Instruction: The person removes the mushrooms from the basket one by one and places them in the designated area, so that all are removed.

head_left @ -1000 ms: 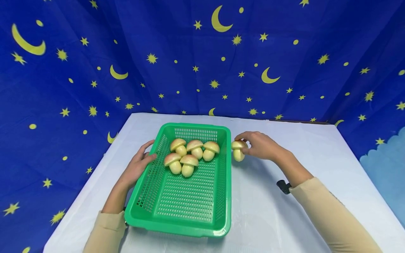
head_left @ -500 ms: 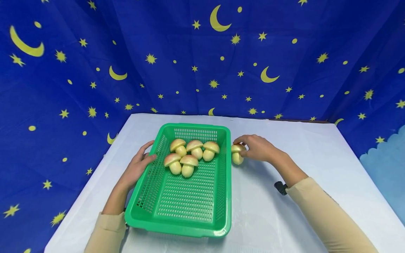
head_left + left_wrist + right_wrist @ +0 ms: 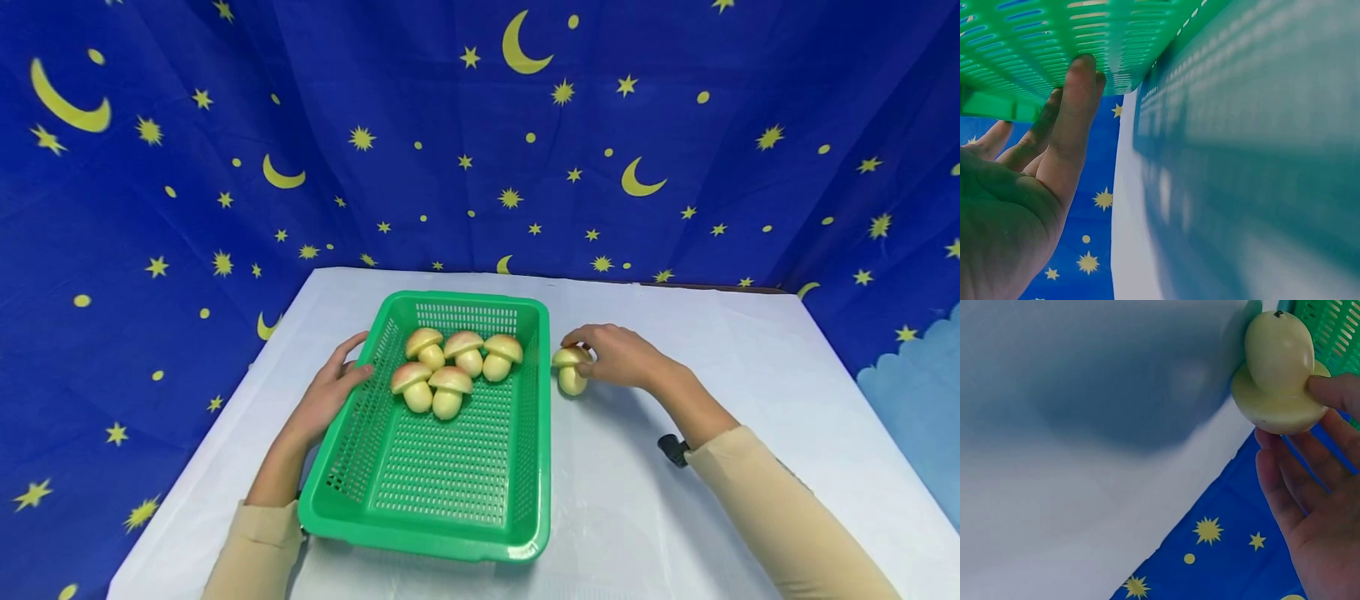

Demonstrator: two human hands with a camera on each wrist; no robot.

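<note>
My right hand (image 3: 621, 355) pinches a toy mushroom (image 3: 572, 372) by its reddish-yellow cap, just right of the green basket (image 3: 537, 467). In the right wrist view the thumb presses the cap of this mushroom (image 3: 1280, 356) near the stem, with fingertips against the cap's far side. My left hand (image 3: 322, 397) holds the basket's left side, thumb over the rim. From the left wrist view, fingers (image 3: 1072, 119) touch the slotted outside of the basket (image 3: 1029, 37). Several similar mushrooms (image 3: 447, 392) lie together in the basket's far half.
A white-covered table (image 3: 630, 525) bears the scene, its far edge meeting a blue curtain (image 3: 420, 167) with yellow moons and stars. A small black device (image 3: 672, 450) sits at my right wrist. The basket's raised rim stands between the right hand and the mushrooms inside.
My right hand and its mushroom have shifted slightly nearer to me beside the basket. The left hand, the basket and the mushrooms inside stay about where they were.
</note>
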